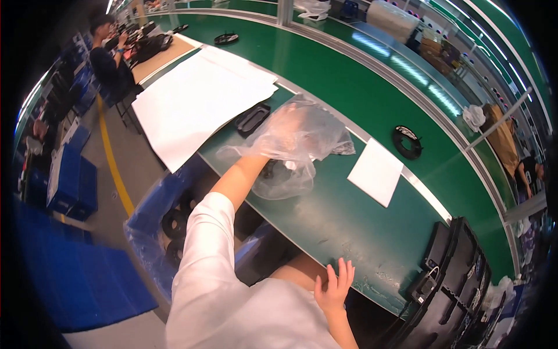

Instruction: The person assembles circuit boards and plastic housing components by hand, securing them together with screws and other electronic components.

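Note:
My left hand is reached forward into a clear plastic bag on the green worktable. The crumpled film covers the hand, so its fingers show only dimly and I cannot make out their grip. Some small dark and pale pieces are visible through the bag near my wrist. Just left of the bag lies a black oblong tray-like part. My right hand hovers by the table's near edge, fingers spread, holding nothing.
White sheets cover the table's left part; a smaller white stack lies right of the bag. Black ring parts sit on the green conveyor. Black cases stand at right. A blue-lined bin is below left. Another person sits far left.

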### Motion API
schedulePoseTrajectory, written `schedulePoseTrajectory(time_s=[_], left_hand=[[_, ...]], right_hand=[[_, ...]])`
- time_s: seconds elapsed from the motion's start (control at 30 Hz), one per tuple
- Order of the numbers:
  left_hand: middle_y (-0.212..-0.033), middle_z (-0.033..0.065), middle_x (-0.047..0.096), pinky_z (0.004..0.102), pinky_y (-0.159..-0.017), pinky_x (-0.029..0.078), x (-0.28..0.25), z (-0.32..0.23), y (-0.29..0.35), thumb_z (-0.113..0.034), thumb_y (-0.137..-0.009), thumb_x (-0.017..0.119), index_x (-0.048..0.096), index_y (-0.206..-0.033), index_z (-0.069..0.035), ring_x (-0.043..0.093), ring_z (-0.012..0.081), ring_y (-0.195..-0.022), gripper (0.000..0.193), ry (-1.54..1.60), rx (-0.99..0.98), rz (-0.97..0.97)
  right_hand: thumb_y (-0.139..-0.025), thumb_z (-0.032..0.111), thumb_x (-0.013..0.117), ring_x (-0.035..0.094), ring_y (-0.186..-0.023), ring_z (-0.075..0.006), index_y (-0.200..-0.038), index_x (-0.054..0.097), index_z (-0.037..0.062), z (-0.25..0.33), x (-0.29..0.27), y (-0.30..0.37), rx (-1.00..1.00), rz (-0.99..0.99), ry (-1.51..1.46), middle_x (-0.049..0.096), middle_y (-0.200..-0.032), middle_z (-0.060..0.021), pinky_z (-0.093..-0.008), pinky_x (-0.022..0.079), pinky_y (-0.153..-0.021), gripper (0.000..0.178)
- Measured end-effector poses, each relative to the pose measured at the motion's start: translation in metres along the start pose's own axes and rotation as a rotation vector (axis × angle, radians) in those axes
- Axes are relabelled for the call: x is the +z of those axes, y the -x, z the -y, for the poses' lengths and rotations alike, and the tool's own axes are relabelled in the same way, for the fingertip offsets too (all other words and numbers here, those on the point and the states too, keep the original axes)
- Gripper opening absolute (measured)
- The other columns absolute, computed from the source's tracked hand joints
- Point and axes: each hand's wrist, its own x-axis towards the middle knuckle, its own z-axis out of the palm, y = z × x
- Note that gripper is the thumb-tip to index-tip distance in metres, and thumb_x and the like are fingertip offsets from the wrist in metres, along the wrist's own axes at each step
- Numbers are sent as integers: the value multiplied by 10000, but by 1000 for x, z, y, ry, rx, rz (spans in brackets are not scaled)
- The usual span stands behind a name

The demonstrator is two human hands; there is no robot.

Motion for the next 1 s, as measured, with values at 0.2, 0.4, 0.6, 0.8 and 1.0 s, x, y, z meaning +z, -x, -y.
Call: schedulePoseTrajectory(time_s=[0.2, 0.4, 0.6, 0.8, 1.0], left_hand=[[-1237, 123, 410, 478, -958, 300, -2, -36, -5, -435, -670, 591, 554, -1100, -184, 336, 359, -1158, 499, -139, -210, 130], [-1276, 133, 362, 456, -958, 310, -14, -24, -12, -460, -655, 605, 501, -1173, -196, 326, 372, -1167, 591, -143, -160, 292], [-1162, 171, 490, 399, -936, 346, -46, -74, -28, -382, -606, 652, 448, -1169, -82, 359, 385, -1153, 669, 3, -207, 88], [-1288, 164, 369, 421, -915, 375, -72, -84, -44, -399, -611, 641, 455, -1200, -92, 347, 386, -1172, 689, 82, -222, 337], [-1279, 208, 345, 438, -903, 389, 12, -23, -31, -362, -604, 661, 436, -1187, -102, 353, 382, -1169, 677, -263, 16, 266]], right_hand=[[-651, 113, 628, 287, -1188, -424, -1069, 494, 33, 4, 8, -3, 10, 10, 44, 347, -1271, -218, -583, 173, -964, 446], [-649, 114, 631, 281, -1191, -432, -1006, 535, 31, 6, 5, -3, 29, 20, -3, 345, -1271, -218, -586, 177, -962, 379], [-633, 81, 639, 304, -1183, -428, -991, 538, 29, 16, -16, -29, 161, -14, -167, 356, -1268, -216, -519, 245, -965, 376], [-660, 63, 622, 351, -1159, -390, -993, 526, 10, -2, -20, -179, -49, -160, -311, 387, -1244, -203, -465, 304, -946, 351], [-757, 269, 585, 283, -1202, -387, -1202, 395, 27, -54, 75, -264, -57, -30, -90, 324, -1299, -188, -454, 261, -975, 541]])
